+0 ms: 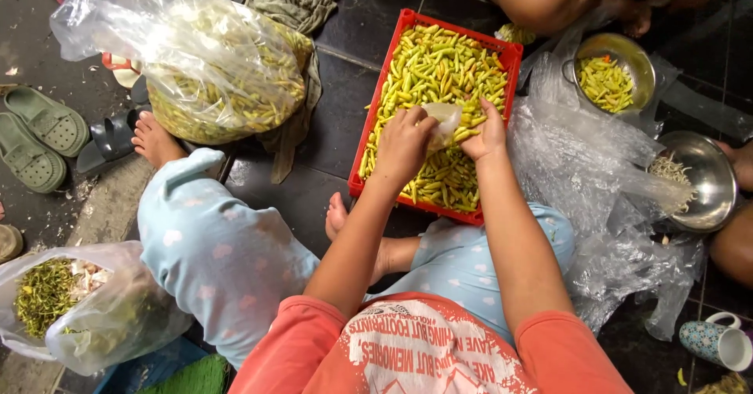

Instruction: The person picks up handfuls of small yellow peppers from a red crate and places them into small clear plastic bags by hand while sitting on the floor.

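Observation:
A red plastic crate [376, 107] full of yellow-green chili peppers [439, 72] lies on the dark tiled floor in front of me. Both my hands hover over its near half. My left hand [401, 143] and my right hand [486, 131] together pinch a small clear plastic bag [445, 119] just above the peppers. My legs in pale blue trousers are folded under the crate's near edge.
A big clear bag of peppers [220, 72] sits at the left. A bag of green stems [70, 304] lies at lower left. Two metal bowls [639, 60] [706, 178], crumpled plastic sheeting [596, 182], a mug [718, 343], sandals [39, 135] and other people's legs surround me.

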